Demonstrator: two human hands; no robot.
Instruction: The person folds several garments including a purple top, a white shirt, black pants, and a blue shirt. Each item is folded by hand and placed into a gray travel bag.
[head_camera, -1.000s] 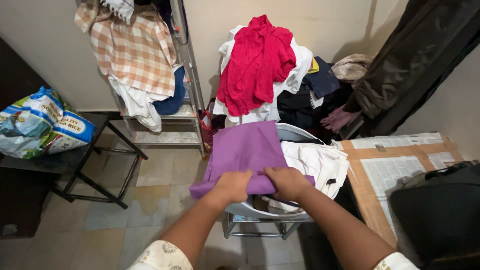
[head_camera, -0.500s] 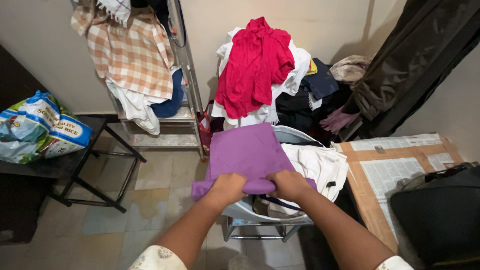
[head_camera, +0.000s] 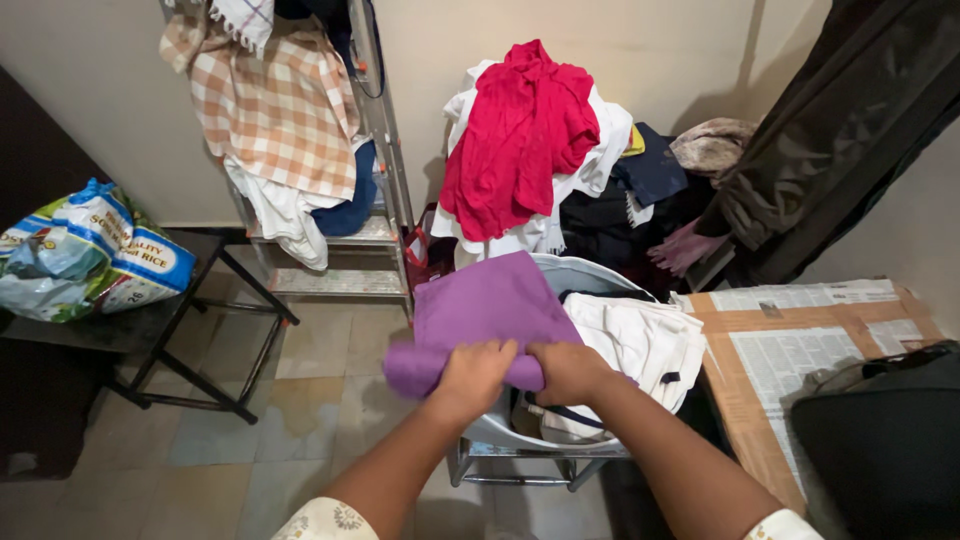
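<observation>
I see both hands clamped on the folded purple cloth, left hand beside right hand, above the grey tub holding white garments.

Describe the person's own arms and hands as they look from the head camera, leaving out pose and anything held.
Both forearms are bare from the elbow down. The left hand and right hand wear no gloves, and no rings, watch or bangles show. At the bottom edge, each arm comes out of a short cream sleeve: the left sleeve carries a small floral or circular print, the right sleeve looks similar, mostly cut off.
</observation>
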